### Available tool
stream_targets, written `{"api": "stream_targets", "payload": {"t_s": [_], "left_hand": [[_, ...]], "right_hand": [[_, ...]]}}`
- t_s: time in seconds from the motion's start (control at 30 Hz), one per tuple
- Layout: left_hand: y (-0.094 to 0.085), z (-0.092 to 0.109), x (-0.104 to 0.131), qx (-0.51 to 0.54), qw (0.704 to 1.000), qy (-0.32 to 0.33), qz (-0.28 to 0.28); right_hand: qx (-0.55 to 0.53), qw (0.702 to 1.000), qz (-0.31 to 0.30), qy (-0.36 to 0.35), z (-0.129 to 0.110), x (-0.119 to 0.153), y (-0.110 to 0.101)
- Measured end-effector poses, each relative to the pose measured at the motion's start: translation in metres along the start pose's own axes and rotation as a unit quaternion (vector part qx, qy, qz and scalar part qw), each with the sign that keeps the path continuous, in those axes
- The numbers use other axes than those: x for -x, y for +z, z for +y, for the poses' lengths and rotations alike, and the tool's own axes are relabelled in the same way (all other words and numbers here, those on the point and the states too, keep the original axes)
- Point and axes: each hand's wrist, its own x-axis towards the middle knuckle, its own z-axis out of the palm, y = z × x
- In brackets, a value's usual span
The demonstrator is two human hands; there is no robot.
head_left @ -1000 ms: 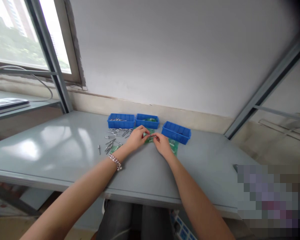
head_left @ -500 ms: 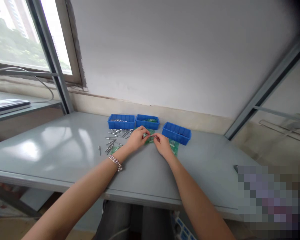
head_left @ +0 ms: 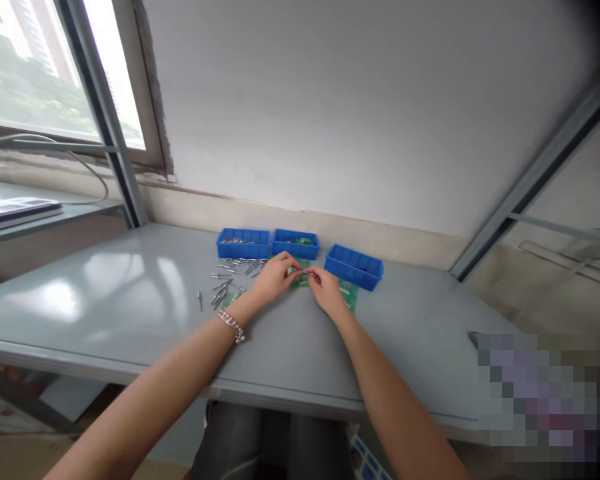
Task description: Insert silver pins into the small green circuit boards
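The left hand (head_left: 276, 275) and right hand (head_left: 326, 288) meet nearly tip to tip among flat green pieces (head_left: 350, 293) on the grey table (head_left: 290, 347); thumb and finger of each pinch a small part (head_left: 305, 272) between them, apparently slim, though too tiny to make out clearly. Loose metal pins (head_left: 222, 293) lie left of the hands; three blue bins (head_left: 354, 269) stand just beyond.
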Motion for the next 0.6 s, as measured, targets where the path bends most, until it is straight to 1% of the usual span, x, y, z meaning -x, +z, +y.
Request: {"api": "stream_targets", "payload": {"t_s": [0.6], "left_hand": [[-0.0008,0.0016,0.0002,0.005,1.0,0.001,0.001]], "right_hand": [[-0.013,1.0,-0.004,0.004,0.0003,0.0005,0.0003]]}}
